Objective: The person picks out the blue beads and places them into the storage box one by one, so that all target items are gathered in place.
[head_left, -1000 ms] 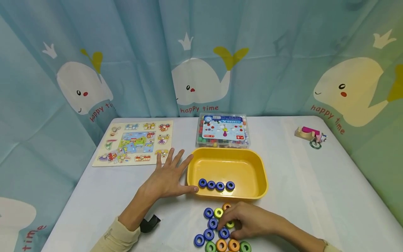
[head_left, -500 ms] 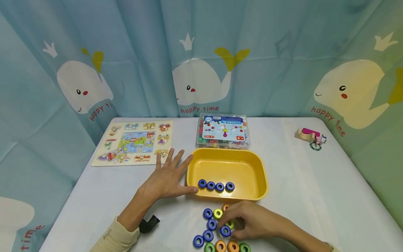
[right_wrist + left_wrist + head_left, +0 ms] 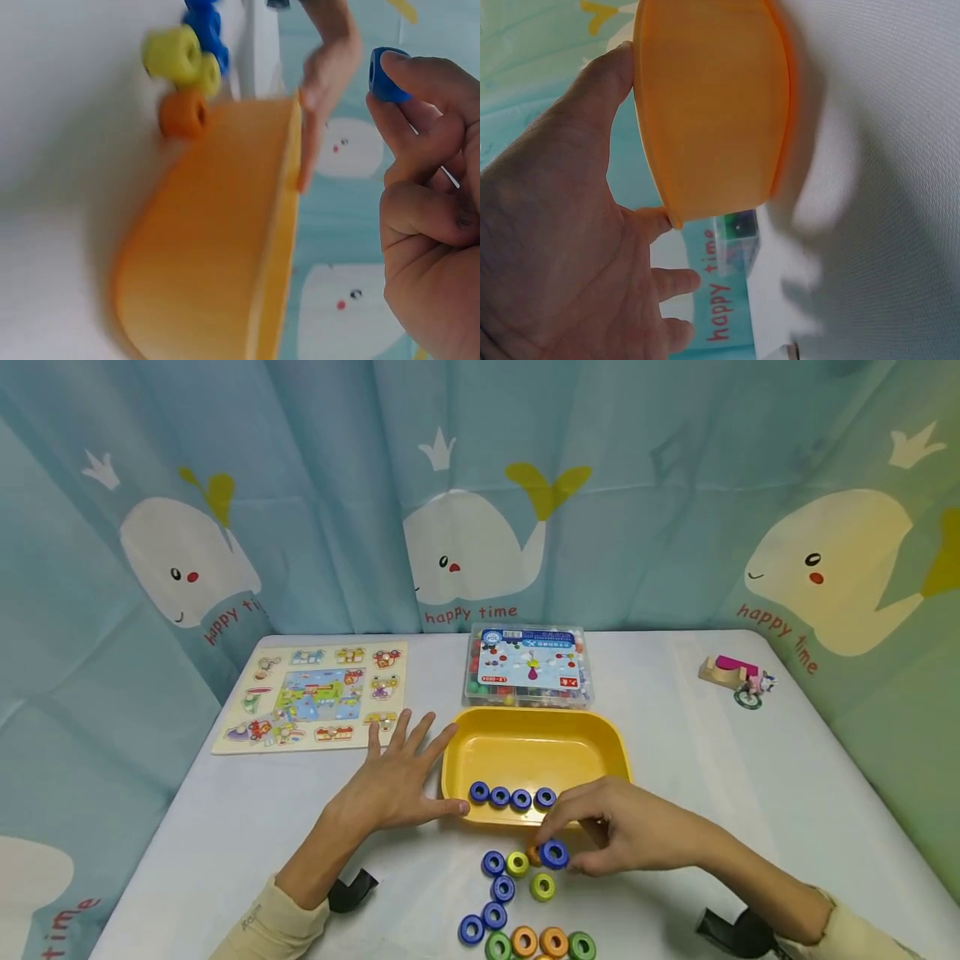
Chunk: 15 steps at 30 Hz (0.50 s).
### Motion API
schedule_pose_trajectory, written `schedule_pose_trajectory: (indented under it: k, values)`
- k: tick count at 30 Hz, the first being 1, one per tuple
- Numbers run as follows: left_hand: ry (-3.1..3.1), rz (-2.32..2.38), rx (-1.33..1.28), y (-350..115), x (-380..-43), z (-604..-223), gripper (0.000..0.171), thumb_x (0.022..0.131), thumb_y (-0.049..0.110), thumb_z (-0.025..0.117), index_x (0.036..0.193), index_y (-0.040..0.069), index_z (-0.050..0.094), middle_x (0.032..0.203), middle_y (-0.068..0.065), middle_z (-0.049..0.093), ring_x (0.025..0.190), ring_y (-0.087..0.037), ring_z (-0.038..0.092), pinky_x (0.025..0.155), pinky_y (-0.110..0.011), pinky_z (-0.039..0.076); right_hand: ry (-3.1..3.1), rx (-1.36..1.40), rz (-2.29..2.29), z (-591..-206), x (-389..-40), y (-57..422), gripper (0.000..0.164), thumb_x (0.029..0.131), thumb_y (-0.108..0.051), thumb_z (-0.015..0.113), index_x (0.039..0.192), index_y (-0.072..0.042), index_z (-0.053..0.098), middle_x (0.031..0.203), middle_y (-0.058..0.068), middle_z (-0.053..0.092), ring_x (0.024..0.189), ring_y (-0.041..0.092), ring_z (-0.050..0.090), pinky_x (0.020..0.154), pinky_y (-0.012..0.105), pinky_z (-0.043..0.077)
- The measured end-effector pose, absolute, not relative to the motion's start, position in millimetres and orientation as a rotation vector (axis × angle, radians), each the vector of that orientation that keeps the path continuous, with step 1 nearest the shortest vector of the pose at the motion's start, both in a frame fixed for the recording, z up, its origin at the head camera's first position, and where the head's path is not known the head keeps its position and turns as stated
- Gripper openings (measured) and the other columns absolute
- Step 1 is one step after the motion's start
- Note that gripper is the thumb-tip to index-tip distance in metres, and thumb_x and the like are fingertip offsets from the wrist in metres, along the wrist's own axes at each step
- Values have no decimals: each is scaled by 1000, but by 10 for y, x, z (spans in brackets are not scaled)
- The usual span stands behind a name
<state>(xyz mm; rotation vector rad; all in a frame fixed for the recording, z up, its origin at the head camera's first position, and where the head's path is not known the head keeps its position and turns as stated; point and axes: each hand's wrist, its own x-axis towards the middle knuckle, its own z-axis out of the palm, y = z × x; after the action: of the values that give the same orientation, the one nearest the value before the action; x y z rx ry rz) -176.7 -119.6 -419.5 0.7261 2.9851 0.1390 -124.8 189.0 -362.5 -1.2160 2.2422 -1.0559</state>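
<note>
My right hand [image 3: 637, 827] pinches a blue ring bead [image 3: 554, 854] between thumb and fingers, lifted just in front of the yellow tray [image 3: 540, 724]. The right wrist view shows this blue bead [image 3: 388, 75] at the fingertips. Spread out, my left hand [image 3: 397, 781] touches the tray's left rim with thumb and index finger; the left wrist view shows both on the tray's edge [image 3: 712, 112]. Inside the tray, several blue beads [image 3: 499, 797] stand in a row along the near side. In front of it lie loose beads: blue [image 3: 503, 888], yellow [image 3: 543, 887], orange [image 3: 554, 942] and green [image 3: 498, 945].
Behind the tray sits a clear box [image 3: 528, 667] of coloured pieces. A wooden picture puzzle board [image 3: 315, 697] lies at the back left, partly behind the left fingers. Small toys [image 3: 738, 679] are at the back right. A curtain [image 3: 637, 568] hangs along the table's back edge.
My right hand has picked up a blue bead from among the loose ones and raised it toward the tray's near rim. The left hand keeps its place on the rim.
</note>
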Motion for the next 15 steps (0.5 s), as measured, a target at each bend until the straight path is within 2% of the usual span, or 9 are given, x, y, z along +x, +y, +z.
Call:
schedule_pose_trajectory:
  k: [8, 15]
  values:
    - [2972, 150, 709, -1190, -1769, -4165, 103, 66, 88, 38, 150, 34, 12, 155, -6, 9, 139, -36, -2, 101, -65, -4, 2420, -1047, -1009, -3532, -1743, 1987, 31, 78, -22, 76, 107, -27, 68, 67, -8, 53, 52, 9, 46, 45, 22, 39]
    - [2978, 135, 720, -1182, -1758, -4178, 104, 65, 90, 35, 150, 34, 12, 155, -7, 10, 139, -36, 0, 100, -67, 0, 2442, -953, -950, -3807, -2118, 1976, 29, 80, -21, 74, 108, -25, 68, 72, 0, 58, 56, 13, 47, 48, 23, 39]
